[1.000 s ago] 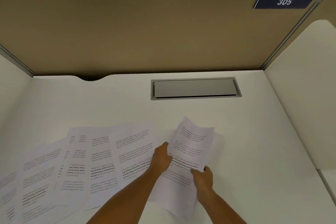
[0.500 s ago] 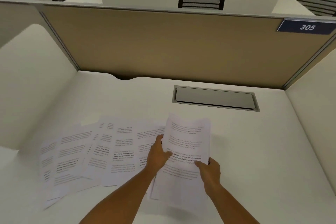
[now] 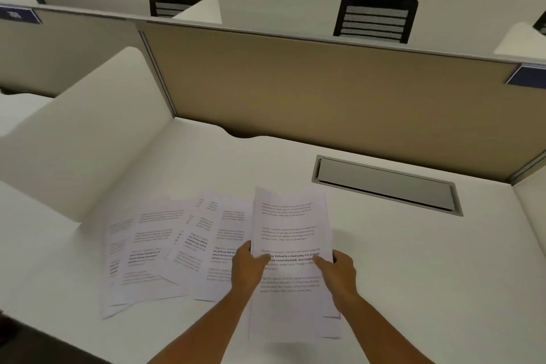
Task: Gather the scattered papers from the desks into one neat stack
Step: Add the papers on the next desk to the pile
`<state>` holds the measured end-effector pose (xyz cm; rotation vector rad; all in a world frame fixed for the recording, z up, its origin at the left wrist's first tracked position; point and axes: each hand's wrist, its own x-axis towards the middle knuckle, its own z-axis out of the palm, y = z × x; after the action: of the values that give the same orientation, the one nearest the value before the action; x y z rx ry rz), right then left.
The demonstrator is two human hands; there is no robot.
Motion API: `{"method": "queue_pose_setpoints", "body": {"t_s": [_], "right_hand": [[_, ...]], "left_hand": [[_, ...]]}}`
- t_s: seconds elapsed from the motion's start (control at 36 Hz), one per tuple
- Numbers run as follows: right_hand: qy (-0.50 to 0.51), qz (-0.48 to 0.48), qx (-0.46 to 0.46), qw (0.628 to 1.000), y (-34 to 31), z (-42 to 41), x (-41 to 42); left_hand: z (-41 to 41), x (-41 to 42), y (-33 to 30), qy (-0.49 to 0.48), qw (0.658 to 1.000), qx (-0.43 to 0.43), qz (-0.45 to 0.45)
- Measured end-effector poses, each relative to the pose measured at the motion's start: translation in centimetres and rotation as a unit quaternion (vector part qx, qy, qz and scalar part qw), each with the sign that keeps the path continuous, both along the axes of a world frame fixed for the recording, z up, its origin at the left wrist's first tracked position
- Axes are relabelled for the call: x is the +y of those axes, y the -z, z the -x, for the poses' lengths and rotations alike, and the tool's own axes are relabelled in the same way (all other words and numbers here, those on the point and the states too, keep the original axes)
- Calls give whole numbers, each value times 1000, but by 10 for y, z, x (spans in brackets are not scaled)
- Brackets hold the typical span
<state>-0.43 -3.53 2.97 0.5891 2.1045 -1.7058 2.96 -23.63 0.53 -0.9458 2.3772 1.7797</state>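
Presently, the white table (image 3: 413, 260) is filling the lower frame, backed by a tan partition (image 3: 325, 103) with a grey cable hatch (image 3: 384, 183) at centre right. Loose papers (image 3: 165, 248) are lying fanned and overlapping at lower left. A gathered stack (image 3: 291, 224) is sitting at lower centre, raised off the surface. The left hand (image 3: 246, 269) and right hand (image 3: 336, 272) are each keeping a closed grip on its side edges. Judgement: squaring is under way; the next move is calling for one hand to free itself and draw in the nearest loose sheet.
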Motion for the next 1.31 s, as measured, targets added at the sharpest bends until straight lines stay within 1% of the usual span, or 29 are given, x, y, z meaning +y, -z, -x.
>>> {"method": "queue_pose_setpoints", "body": {"t_s": [0.19, 0.44, 0.61, 0.69, 0.78, 0.92, 0.97, 1.08, 1.19, 1.31], "right_hand": [[-26, -37, -12, 999, 11, 0, -27], [-55, -93, -30, 994, 35, 6, -38], [-65, -164, -22, 984, 45, 16, -43], [-62, -218, -25, 974, 53, 22, -44], [-86, -252, -70, 961, 62, 26, -48], [-106, -285, -105, 947, 67, 29, -54], [-124, -291, -107, 942, 66, 28, -56], [-133, -264, -110, 949, 64, 31, -58], [-137, -256, -111, 951, 61, 31, -58], [-135, -219, -114, 960, 57, 30, -54]], "left_hand": [[-4, -2, 15, 5, 993, -70, 99], [0, -6, 33, 6, 988, -118, 97], [8, -13, 41, 10, 972, -176, 156], [12, -15, 47, 8, 974, -178, 143], [16, -14, 52, 8, 979, -163, 124], [21, -14, 58, 15, 979, -168, 116], [23, -14, 57, 15, 978, -168, 120], [29, -14, 56, 29, 975, -173, 137], [31, -15, 56, 31, 973, -181, 138], [30, -15, 56, 29, 977, -172, 124]]}}
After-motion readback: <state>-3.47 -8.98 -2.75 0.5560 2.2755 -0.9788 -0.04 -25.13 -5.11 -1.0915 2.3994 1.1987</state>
